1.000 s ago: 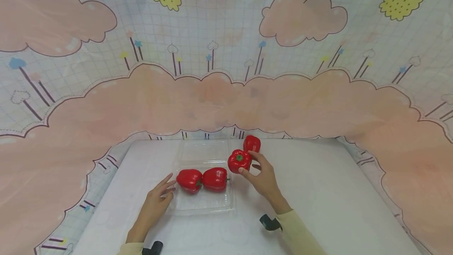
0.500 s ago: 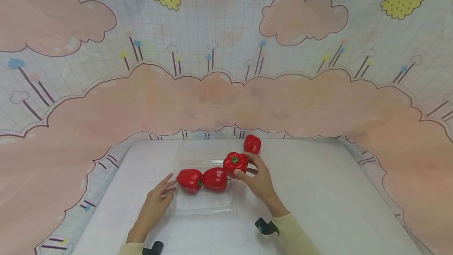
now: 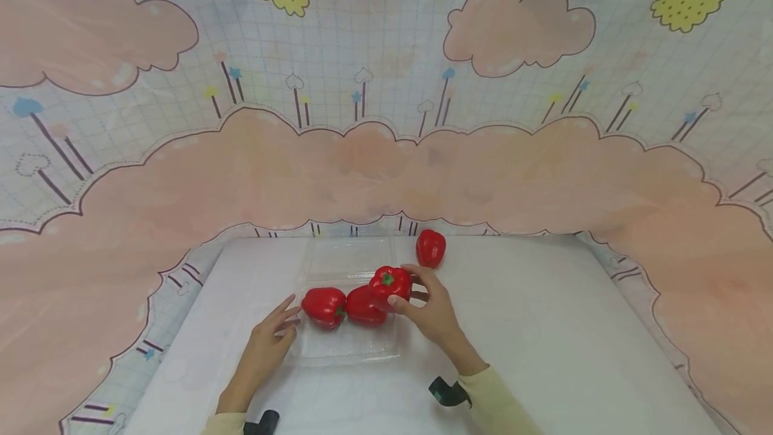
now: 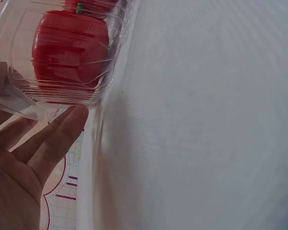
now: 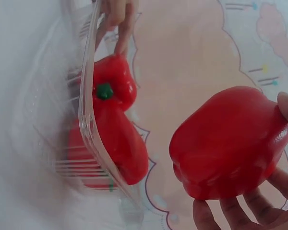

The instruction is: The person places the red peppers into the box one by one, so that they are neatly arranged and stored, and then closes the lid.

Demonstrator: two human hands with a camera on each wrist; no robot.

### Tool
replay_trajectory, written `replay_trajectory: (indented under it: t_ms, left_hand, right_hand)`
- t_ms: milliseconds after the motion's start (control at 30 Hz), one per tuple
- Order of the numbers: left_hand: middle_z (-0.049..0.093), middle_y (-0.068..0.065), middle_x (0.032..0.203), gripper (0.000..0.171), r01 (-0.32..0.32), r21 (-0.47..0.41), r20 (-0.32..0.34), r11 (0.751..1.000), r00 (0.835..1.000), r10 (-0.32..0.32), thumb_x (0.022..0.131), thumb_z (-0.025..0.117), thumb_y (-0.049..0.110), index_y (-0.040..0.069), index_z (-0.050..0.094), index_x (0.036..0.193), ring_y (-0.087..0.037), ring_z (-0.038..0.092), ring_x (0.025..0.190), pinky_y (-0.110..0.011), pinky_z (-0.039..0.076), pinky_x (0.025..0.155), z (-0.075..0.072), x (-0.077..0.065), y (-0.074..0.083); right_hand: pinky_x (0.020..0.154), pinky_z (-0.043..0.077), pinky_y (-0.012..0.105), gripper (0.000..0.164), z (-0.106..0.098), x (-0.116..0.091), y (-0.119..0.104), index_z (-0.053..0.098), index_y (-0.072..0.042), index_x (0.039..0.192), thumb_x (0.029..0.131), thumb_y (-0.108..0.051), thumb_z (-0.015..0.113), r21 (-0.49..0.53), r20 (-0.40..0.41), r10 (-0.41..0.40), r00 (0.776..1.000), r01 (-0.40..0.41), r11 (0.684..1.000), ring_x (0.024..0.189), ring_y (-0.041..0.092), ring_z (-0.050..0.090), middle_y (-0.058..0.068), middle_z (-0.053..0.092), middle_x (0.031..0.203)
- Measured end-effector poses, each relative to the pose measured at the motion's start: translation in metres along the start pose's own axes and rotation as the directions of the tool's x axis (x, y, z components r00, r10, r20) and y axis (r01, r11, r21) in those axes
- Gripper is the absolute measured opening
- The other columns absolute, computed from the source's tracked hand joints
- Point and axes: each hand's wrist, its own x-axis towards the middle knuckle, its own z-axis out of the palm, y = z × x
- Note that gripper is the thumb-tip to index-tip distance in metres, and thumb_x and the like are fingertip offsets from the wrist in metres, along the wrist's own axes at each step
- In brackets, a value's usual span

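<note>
My right hand (image 3: pixel 436 313) grips a glossy red bell pepper (image 3: pixel 386 291), its green stem showing between thumb and fingers in the head view. The pepper is raised above the clear plastic container (image 3: pixel 344 349) and overlaps another one there. Inside lie two more red bell peppers side by side, a left pepper (image 3: pixel 323 307) and a right pepper (image 3: pixel 361 307). The right wrist view shows the held pepper (image 5: pixel 225 146) apart from the container's rim (image 5: pixel 89 110). Fingers extended, my left hand (image 3: pixel 264 342) touches the container's left side; its fingertips (image 4: pixel 79 115) rest against the plastic wall.
The container's clear lid (image 3: pixel 349 259) lies folded open behind it. Another red bell pepper (image 3: pixel 431 249) sits on the white tabletop (image 3: pixel 543 314) near the back edge. A patterned cloth (image 3: pixel 386 173) hangs behind the table.
My right hand has moved left and slightly toward me with the held bell pepper, from beside the container to over the right-hand pepper. The left hand has stayed in place.
</note>
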Motion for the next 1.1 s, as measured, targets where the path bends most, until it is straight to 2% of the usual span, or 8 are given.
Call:
replay_trajectory:
  t_ms: [67,300,400,633,767,900,1100]
  left_hand:
    - [0.048,-0.011,0.151,0.041,-0.001,0.001,-0.002,1.000,1.000,0.001,0.091,0.057,0.000,0.005,0.061,0.131,-0.032,0.069,0.109,-0.039,0.061,0.083,0.000,0.000,0.001]
    - [0.049,-0.012,0.150,0.042,0.011,0.002,0.000,1.000,1.000,-0.011,0.091,0.057,0.000,0.006,0.060,0.133,-0.034,0.068,0.110,-0.040,0.061,0.084,0.000,0.001,0.002]
    - [0.049,-0.012,0.150,0.042,0.007,0.006,0.000,1.000,1.000,-0.007,0.091,0.057,0.000,0.006,0.060,0.133,-0.034,0.068,0.111,-0.040,0.061,0.084,0.000,0.001,0.001]
    - [0.048,-0.010,0.151,0.041,0.004,0.002,-0.006,1.000,1.000,-0.004,0.091,0.056,0.000,0.005,0.061,0.131,-0.033,0.069,0.110,-0.040,0.061,0.083,0.000,0.000,0.000]
    - [0.047,-0.010,0.152,0.041,-0.002,0.007,-0.005,1.000,1.000,0.002,0.091,0.056,-0.001,0.005,0.061,0.132,-0.033,0.068,0.111,-0.040,0.061,0.083,0.000,0.000,0.000]
    - [0.046,-0.010,0.152,0.041,-0.001,0.010,-0.007,1.000,1.000,0.001,0.091,0.056,-0.001,0.005,0.061,0.131,-0.033,0.069,0.110,-0.039,0.061,0.082,0.001,0.000,0.001]
    - [0.046,-0.010,0.153,0.041,0.007,0.022,-0.004,1.000,1.000,-0.007,0.091,0.056,-0.001,0.006,0.061,0.132,-0.032,0.069,0.111,-0.039,0.061,0.083,0.002,0.000,0.001]
  right_hand:
    - [0.091,0.060,0.038,0.066,0.001,-0.001,-0.003,0.052,-0.020,0.136,0.077,-0.032,0.081,-0.006,0.013,0.004,1.000,-0.004,1.000,0.120,0.023,0.057,0.001,0.058,0.133]
    - [0.093,0.059,0.044,0.068,0.010,-0.003,-0.009,0.052,-0.020,0.137,0.078,-0.033,0.081,-0.002,0.068,0.009,0.998,-0.009,1.000,0.121,0.022,0.056,-0.001,0.057,0.134]
    - [0.092,0.059,0.038,0.067,0.014,-0.005,-0.010,0.051,-0.019,0.138,0.079,-0.035,0.080,-0.019,0.083,0.009,0.997,-0.007,1.000,0.122,0.022,0.056,-0.001,0.057,0.134]
    - [0.095,0.057,0.052,0.066,0.023,-0.006,-0.010,0.051,-0.019,0.137,0.080,-0.036,0.079,0.010,0.111,0.000,0.994,-0.001,1.000,0.123,0.026,0.055,0.002,0.056,0.135]
    - [0.096,0.055,0.053,0.067,0.029,-0.006,-0.012,0.050,-0.017,0.137,0.080,-0.036,0.079,0.014,0.123,0.011,0.992,-0.013,1.000,0.124,0.026,0.054,0.002,0.055,0.136]
    - [0.097,0.055,0.052,0.066,0.037,-0.008,-0.013,0.050,-0.018,0.137,0.080,-0.037,0.078,0.018,0.136,0.027,0.990,-0.029,0.999,0.123,0.024,0.054,0.002,0.056,0.134]
    - [0.093,0.059,0.043,0.065,0.048,-0.012,-0.016,0.051,-0.021,0.136,0.079,-0.036,0.079,0.023,0.161,0.056,0.985,-0.060,0.998,0.120,0.023,0.053,0.002,0.057,0.131]
